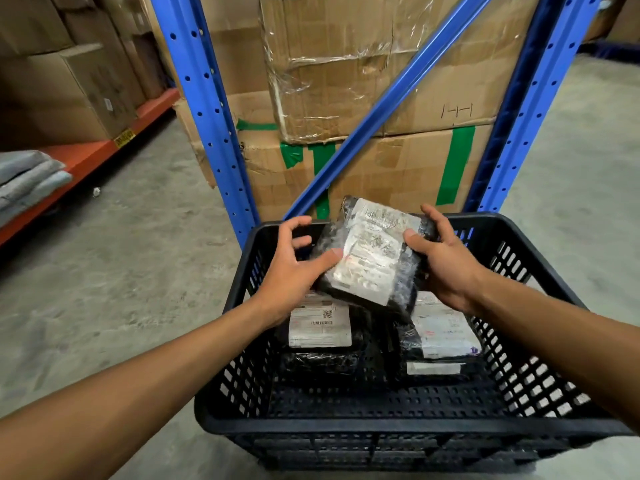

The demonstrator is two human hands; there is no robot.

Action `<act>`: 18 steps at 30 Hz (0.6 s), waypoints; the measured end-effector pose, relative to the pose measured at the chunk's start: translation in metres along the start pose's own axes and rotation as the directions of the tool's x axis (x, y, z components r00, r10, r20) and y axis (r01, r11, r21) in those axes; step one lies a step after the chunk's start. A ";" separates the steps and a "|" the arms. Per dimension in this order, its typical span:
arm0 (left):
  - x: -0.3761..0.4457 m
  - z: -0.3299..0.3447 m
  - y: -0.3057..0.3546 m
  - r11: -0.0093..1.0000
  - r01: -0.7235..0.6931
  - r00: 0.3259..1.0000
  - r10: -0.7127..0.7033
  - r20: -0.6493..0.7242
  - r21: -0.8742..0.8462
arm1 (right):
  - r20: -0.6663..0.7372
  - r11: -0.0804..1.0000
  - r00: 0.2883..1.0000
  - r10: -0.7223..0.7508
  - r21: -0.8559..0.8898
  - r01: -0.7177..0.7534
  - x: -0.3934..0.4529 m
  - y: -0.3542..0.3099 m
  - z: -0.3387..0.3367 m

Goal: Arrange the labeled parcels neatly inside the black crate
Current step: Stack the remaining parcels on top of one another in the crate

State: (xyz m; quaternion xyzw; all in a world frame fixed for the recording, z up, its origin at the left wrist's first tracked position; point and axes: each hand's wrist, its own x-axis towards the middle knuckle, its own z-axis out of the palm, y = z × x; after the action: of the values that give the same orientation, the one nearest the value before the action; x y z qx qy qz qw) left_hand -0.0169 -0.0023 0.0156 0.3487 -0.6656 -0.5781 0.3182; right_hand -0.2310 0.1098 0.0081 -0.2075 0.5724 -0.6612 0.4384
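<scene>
A black perforated crate (408, 427) stands on the concrete floor in front of me. Above its far half I hold a black plastic-wrapped parcel with a white label (372, 254), tilted. My left hand (294, 268) grips its left edge, thumb on the label. My right hand (446, 261) grips its right edge. Two more labeled black parcels lie in the crate: one on the left (320, 329), one on the right (445, 336), side by side. The hands and the held parcel hide their far ends.
A blue steel rack (207, 109) rises just behind the crate, loaded with large taped cardboard boxes (381, 81). An orange shelf beam (86, 157) with boxes and folded grey fabric (27, 178) runs along the left. Bare concrete floor lies left and right of the crate.
</scene>
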 end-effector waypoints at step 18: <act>0.013 0.123 -0.042 0.971 0.153 0.956 -0.193 0.222 0.186 | -0.039 0.676 0.985 0.168 -0.722 -0.144 -0.005 0.004 -0.068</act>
State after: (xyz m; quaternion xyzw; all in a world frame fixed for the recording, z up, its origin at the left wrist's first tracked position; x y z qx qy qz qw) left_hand -0.1217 0.0504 -0.0417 0.3593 -0.7116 -0.5838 0.1538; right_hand -0.2797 0.1530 -0.0117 -0.3237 0.7948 -0.3397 0.3849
